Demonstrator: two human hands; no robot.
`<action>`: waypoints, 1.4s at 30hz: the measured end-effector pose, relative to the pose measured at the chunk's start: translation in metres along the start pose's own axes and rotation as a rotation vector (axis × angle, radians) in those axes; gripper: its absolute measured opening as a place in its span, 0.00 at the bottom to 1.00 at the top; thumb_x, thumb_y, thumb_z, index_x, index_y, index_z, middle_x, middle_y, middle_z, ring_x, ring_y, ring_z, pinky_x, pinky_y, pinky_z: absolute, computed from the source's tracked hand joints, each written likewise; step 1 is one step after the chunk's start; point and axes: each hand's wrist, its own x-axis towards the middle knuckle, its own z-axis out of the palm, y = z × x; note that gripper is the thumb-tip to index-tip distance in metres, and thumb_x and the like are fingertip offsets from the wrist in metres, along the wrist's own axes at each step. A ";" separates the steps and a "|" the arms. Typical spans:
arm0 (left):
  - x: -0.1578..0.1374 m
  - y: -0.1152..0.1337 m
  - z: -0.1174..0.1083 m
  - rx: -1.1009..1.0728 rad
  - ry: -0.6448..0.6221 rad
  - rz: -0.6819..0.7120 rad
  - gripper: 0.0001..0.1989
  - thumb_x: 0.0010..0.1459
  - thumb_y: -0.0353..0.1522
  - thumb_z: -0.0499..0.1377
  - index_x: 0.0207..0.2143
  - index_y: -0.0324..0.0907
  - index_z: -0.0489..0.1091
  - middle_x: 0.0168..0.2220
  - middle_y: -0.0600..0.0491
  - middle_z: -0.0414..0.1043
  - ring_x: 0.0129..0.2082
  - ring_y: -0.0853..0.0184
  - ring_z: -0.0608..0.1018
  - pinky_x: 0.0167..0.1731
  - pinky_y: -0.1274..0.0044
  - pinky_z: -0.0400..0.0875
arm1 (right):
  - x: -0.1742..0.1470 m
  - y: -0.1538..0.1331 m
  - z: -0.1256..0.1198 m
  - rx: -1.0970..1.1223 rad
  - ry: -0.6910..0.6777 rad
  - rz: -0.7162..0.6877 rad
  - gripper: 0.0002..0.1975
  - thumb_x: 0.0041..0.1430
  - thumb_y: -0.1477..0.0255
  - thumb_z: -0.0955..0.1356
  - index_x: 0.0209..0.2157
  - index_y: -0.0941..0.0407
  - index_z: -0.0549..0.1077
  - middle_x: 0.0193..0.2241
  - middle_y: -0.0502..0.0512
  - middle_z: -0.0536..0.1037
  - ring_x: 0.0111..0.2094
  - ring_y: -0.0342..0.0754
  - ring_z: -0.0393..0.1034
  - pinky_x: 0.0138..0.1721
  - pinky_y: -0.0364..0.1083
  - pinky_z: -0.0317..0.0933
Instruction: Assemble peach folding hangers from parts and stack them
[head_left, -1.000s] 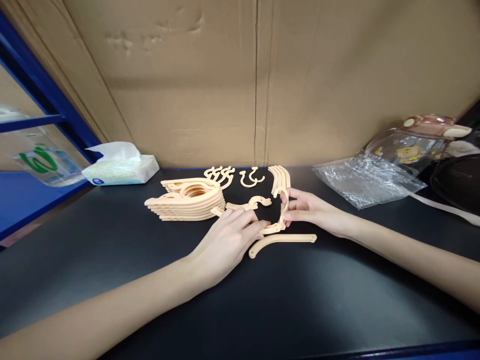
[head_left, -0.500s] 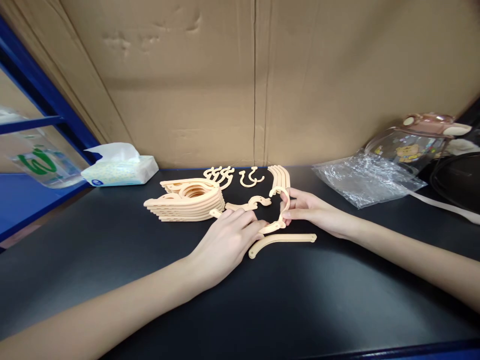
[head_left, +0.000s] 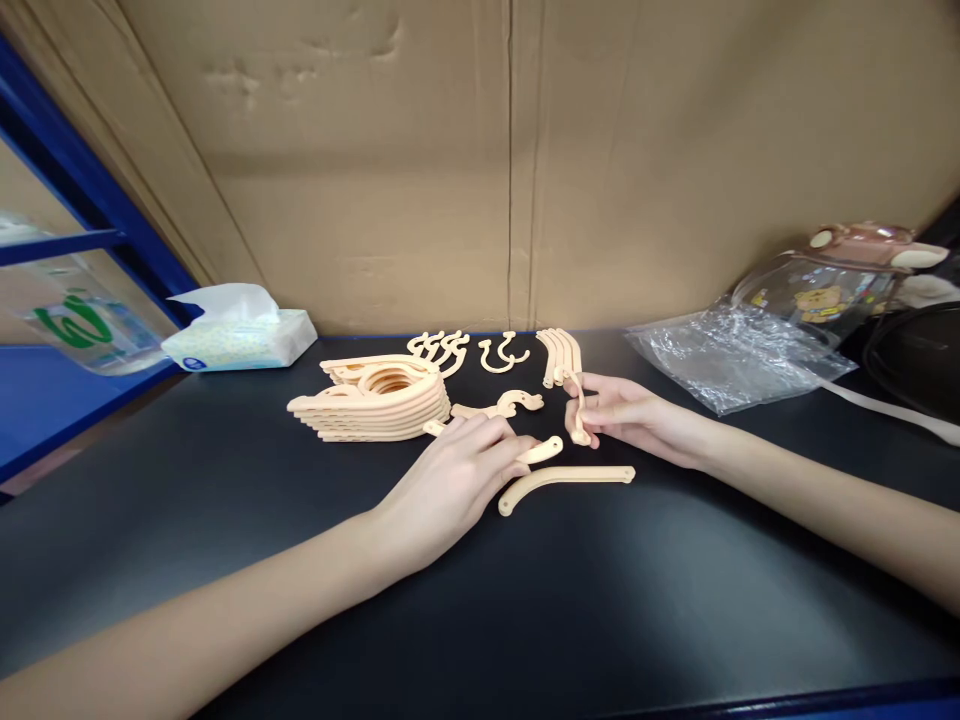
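Note:
My left hand (head_left: 469,470) is closed on a cream plastic hanger arm (head_left: 543,451); both of its ends stick out past the fingers. Between the fingertips of my right hand (head_left: 626,412) is a curved hanger hook (head_left: 580,415), seen nearly edge-on and apart from the arm. One loose hanger arm (head_left: 562,477) lies on the black table just in front of my left fingers. Behind that hand rests another hanger piece with a curved end (head_left: 517,402). A stack of folded hangers (head_left: 375,400) stands to the left of it.
Several loose hooks (head_left: 439,348) and a row of hanger arms (head_left: 559,350) lie along the back. A tissue pack (head_left: 251,338) sits at the back left. Clear plastic wrap (head_left: 724,350) and a see-through bottle (head_left: 825,295) with a brown lid are at the right.
The hook in my right hand has come away from the end of the hanger arm, moved slightly right and turned edge-on. My left hand has hardly moved.

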 end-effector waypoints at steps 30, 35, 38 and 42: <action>0.001 0.001 0.000 0.086 -0.041 0.005 0.15 0.68 0.31 0.46 0.49 0.40 0.68 0.34 0.51 0.68 0.35 0.66 0.68 0.36 0.74 0.62 | -0.001 0.001 0.008 -0.301 0.113 0.000 0.12 0.57 0.70 0.67 0.40 0.56 0.60 0.28 0.48 0.72 0.28 0.40 0.64 0.35 0.43 0.60; 0.003 0.003 -0.001 0.122 -0.057 -0.019 0.16 0.68 0.33 0.44 0.46 0.39 0.70 0.33 0.51 0.69 0.33 0.66 0.69 0.33 0.74 0.61 | 0.000 0.003 0.009 -0.328 0.161 0.003 0.14 0.56 0.70 0.68 0.41 0.56 0.60 0.29 0.48 0.71 0.28 0.40 0.64 0.34 0.43 0.61; 0.004 0.005 -0.002 0.150 -0.077 -0.036 0.17 0.68 0.32 0.43 0.44 0.39 0.71 0.33 0.51 0.69 0.33 0.66 0.69 0.33 0.74 0.61 | 0.001 0.002 0.011 -0.336 0.182 0.002 0.15 0.56 0.68 0.68 0.42 0.56 0.60 0.28 0.48 0.72 0.27 0.41 0.65 0.33 0.44 0.61; 0.004 0.005 -0.002 0.177 -0.081 -0.049 0.17 0.68 0.32 0.43 0.43 0.39 0.71 0.31 0.51 0.69 0.31 0.66 0.69 0.31 0.75 0.61 | 0.002 0.000 0.014 -0.351 0.217 -0.002 0.15 0.56 0.67 0.68 0.41 0.56 0.59 0.26 0.48 0.71 0.26 0.41 0.64 0.32 0.45 0.62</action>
